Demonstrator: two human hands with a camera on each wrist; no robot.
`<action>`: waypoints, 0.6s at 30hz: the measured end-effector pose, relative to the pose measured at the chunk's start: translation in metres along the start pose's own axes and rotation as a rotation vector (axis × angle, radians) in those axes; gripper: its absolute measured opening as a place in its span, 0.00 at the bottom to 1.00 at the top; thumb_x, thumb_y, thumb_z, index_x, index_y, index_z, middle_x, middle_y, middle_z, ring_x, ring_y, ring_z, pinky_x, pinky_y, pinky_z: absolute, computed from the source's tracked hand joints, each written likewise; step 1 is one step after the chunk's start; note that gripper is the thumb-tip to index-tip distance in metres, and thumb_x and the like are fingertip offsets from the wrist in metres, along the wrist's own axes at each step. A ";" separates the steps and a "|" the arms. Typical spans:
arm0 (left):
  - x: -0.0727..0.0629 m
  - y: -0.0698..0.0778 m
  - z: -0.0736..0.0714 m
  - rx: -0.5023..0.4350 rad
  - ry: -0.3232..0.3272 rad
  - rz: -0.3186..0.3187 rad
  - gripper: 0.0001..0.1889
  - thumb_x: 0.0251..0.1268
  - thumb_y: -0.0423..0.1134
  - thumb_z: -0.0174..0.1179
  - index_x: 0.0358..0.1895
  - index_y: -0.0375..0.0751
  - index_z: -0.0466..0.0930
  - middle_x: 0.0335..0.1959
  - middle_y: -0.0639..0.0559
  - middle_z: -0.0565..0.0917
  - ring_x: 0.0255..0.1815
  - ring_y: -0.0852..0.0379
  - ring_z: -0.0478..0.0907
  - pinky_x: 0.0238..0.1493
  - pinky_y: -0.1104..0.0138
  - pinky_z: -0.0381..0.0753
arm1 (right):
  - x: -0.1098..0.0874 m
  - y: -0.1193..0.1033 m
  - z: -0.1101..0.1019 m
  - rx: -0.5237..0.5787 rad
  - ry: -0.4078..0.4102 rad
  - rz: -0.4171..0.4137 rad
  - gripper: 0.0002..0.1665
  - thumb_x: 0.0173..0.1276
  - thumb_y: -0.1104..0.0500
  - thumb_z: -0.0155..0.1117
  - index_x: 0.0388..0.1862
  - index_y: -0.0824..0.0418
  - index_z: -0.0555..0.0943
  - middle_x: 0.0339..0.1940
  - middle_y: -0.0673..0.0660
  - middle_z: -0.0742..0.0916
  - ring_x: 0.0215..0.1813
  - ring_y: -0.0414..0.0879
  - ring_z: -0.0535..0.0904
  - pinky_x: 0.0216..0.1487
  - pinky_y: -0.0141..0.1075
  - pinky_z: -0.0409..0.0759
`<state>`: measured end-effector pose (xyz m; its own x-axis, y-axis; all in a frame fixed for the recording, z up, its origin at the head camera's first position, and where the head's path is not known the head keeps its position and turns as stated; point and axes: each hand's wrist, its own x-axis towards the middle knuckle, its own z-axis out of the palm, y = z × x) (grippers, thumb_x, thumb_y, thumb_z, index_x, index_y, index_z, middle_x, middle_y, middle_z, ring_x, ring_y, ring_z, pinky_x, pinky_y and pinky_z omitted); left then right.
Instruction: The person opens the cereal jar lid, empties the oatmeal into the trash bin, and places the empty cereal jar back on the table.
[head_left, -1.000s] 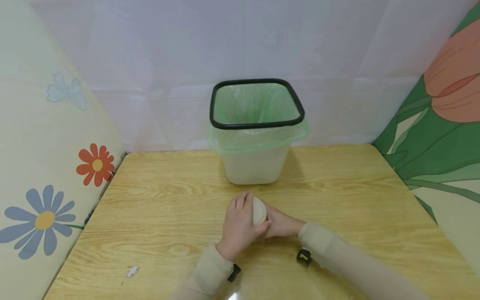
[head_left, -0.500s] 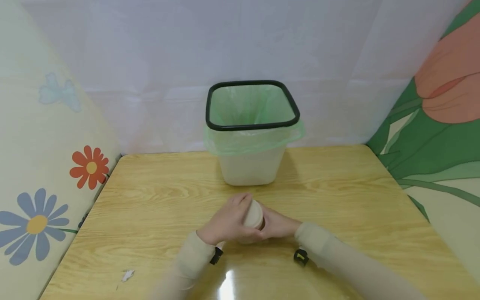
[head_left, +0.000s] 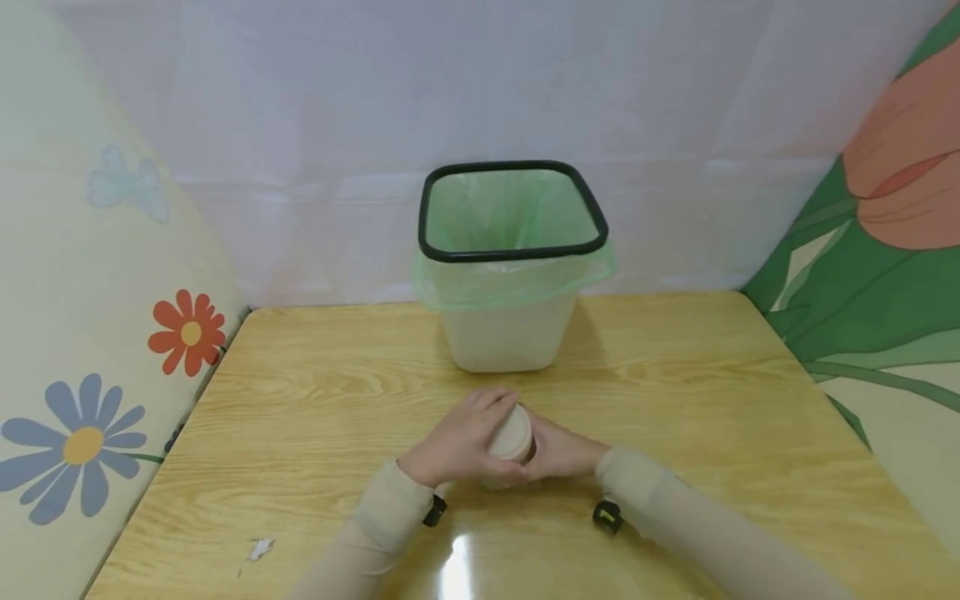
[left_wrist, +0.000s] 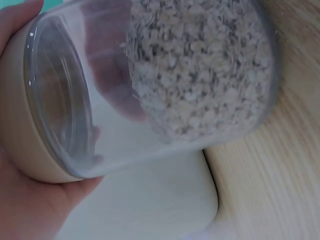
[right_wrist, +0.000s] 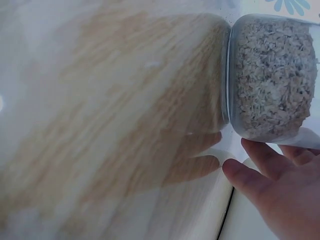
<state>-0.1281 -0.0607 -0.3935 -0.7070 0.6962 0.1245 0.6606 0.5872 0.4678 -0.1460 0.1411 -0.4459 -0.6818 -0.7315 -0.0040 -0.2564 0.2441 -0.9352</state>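
Note:
A clear jar (right_wrist: 272,80) stands upright on the table, partly filled with pale flakes that look like rolled oats (left_wrist: 200,65). Its beige round lid (head_left: 512,435) sits on the top. From the left, my left hand (head_left: 465,437) grips this lid, thumb on the near side and fingers on the far side. My right hand (head_left: 558,446) holds the jar's body from the right; some of its fingers show through the glass in the left wrist view. From above, both hands hide most of the body.
Behind the jar stands a white bin (head_left: 506,342) with a black rim (head_left: 517,254) and a green liner bag (head_left: 495,287). The wooden table (head_left: 322,375) meets a white backdrop and flower-printed side panels. A worn white patch (head_left: 261,548) marks the table's front left.
Since a second ago, my left wrist has swung outward to the left and the hand has turned at the lid. My right hand keeps its hold, almost unmoved. The bin stays put.

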 end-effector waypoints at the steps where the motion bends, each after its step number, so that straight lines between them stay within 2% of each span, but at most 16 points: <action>1: 0.000 0.000 0.001 -0.001 0.010 0.000 0.50 0.51 0.56 0.71 0.72 0.30 0.60 0.69 0.39 0.66 0.68 0.45 0.63 0.67 0.55 0.65 | 0.000 0.000 0.000 0.000 0.003 0.003 0.59 0.53 0.58 0.77 0.75 0.68 0.50 0.66 0.65 0.71 0.64 0.57 0.69 0.66 0.52 0.61; 8: -0.002 0.005 0.007 0.041 0.074 -0.027 0.49 0.50 0.57 0.71 0.70 0.29 0.62 0.67 0.41 0.68 0.66 0.45 0.65 0.66 0.57 0.67 | -0.001 0.001 0.000 -0.029 0.021 0.014 0.61 0.52 0.56 0.78 0.75 0.69 0.49 0.65 0.66 0.72 0.63 0.56 0.69 0.65 0.50 0.63; 18: -0.002 0.011 0.012 0.091 0.173 -0.046 0.48 0.49 0.55 0.70 0.69 0.27 0.64 0.64 0.37 0.71 0.63 0.43 0.68 0.65 0.56 0.67 | -0.002 0.001 0.001 -0.032 0.023 0.022 0.61 0.52 0.57 0.78 0.75 0.69 0.49 0.65 0.67 0.71 0.63 0.58 0.68 0.65 0.54 0.63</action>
<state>-0.1166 -0.0505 -0.3996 -0.7645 0.5912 0.2570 0.6413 0.6568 0.3968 -0.1447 0.1420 -0.4474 -0.7027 -0.7113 -0.0157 -0.2631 0.2803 -0.9231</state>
